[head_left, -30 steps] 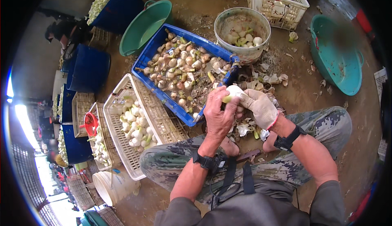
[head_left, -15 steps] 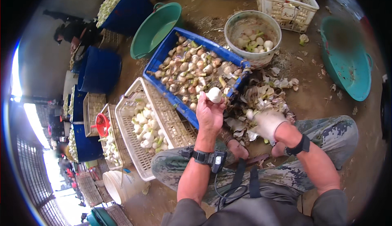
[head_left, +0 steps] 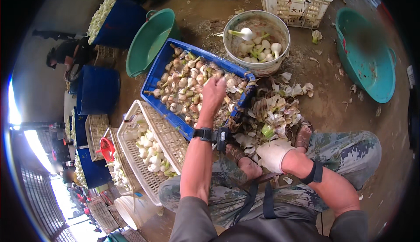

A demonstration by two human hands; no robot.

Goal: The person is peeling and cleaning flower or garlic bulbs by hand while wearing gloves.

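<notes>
My bare left hand (head_left: 213, 94) reaches into a blue tray (head_left: 156, 76) heaped with unpeeled garlic bulbs (head_left: 183, 83). Its fingers are curled down among the bulbs, and what they grip is hidden. My right hand (head_left: 274, 155), in a pale glove, is closed low in front of my lap, beside a heap of garlic skins and leaves (head_left: 273, 115). Whatever it holds is out of sight. A peeled garlic bulb with a green stem (head_left: 246, 34) shows over the white bucket (head_left: 286, 45), apart from both hands; whether it rests on anything is unclear. More peeled bulbs (head_left: 262, 49) lie inside the bucket.
Left of the tray stands a white plastic crate (head_left: 144, 165) with peeled bulbs. Green tubs (head_left: 133, 58) and blue bins (head_left: 105, 87) are at the left, another green tub (head_left: 378, 82) at the right. A white crate (head_left: 302, 10) stands behind the bucket. Someone (head_left: 65, 58) works far left.
My left hand has let go of the peeled garlic bulb and gone into the blue tray. The bulb shows over the bucket. My right hand has come back toward my lap.
</notes>
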